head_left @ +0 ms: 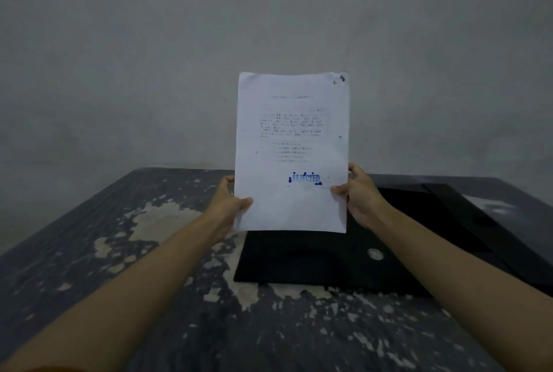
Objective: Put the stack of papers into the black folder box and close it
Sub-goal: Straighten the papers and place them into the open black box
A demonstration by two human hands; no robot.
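- Above the table (119,252), I see both arms reach forward and up, with the hands held at the same height.
- My left hand (229,202) pinches the lower left edge of the stack of papers (291,144), thumb on the front and fingers behind.
- My right hand (357,192) pinches the lower right edge the same way, thumb on the front and fingers curled at the side.
- Both hands are closed tight on the papers.
- I see the papers stand upright in the air, facing me, with blurry print and a blue stamp (305,178) that says REJECTED near the bottom.
- Under the papers, the black folder box (314,261) lies open and flat on the table, with a round silver button (374,254) on it.
- I see paint peeling off the dark table top.
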